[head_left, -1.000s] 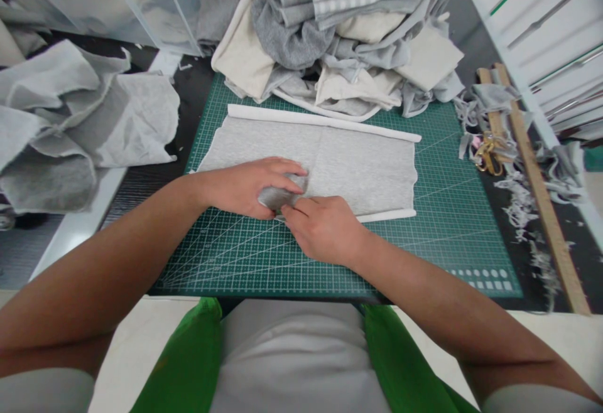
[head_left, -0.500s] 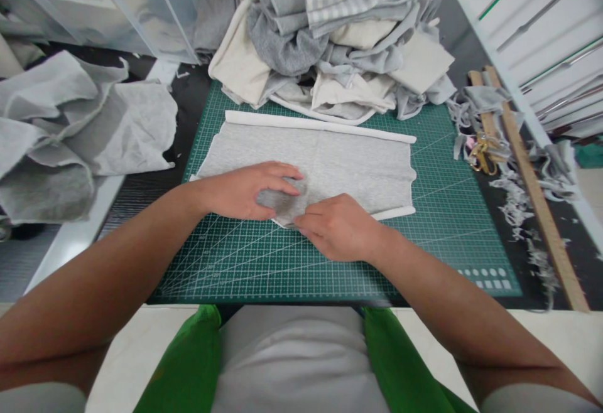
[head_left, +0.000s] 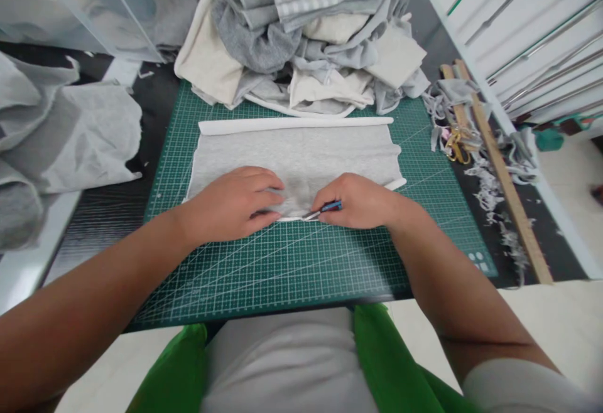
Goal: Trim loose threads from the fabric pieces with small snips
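Note:
A flat grey fabric piece (head_left: 325,152) with white rolled edges lies on the green cutting mat (head_left: 301,256). My left hand (head_left: 230,203) presses down on the near edge of the fabric, fingers spread flat. My right hand (head_left: 360,199) sits just to its right and pinches a small blue-handled tool (head_left: 325,209), its metal tip pointing left at the fabric's near hem. The two hands are a few centimetres apart.
A heap of grey and cream fabric (head_left: 301,36) is piled at the mat's far edge. More grey cloth (head_left: 61,130) lies at the left. Wooden rulers (head_left: 499,168), gold scissors (head_left: 456,146) and fabric scraps (head_left: 485,187) lie at the right.
The bunched fold of fabric under my hands now lies flat. My right hand has shifted right and now shows a blue-handled tool. The view has tilted slightly.

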### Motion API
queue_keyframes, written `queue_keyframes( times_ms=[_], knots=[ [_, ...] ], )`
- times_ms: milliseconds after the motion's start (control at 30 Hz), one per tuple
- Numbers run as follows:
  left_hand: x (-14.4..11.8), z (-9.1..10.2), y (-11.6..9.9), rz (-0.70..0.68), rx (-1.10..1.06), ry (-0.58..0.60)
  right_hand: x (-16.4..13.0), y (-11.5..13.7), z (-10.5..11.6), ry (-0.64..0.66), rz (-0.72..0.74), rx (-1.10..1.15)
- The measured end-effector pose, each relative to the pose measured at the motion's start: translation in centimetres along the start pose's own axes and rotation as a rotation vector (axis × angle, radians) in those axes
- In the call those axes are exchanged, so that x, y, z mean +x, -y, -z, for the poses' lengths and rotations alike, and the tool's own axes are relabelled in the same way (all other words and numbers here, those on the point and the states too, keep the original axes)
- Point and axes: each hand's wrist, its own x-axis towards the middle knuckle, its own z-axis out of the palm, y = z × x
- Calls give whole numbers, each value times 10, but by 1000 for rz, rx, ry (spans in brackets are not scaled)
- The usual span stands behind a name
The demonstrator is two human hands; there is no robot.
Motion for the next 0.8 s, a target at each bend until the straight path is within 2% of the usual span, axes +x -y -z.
queue_keyframes(
  times_ms=[133,233,500,800],
  knots=[
    [3,0,-11,-23,134,52,-4,-16,10,-9,-84,121],
    [4,0,-16,-21,226,38,-5,-22,12,-26,-129,152],
    [9,-2,-17,-73,428,78,-8,-23,15,-28,-173,175],
    [16,-5,-30,99,570,13,-15,-36,23,-42,-285,206]
  ],
)
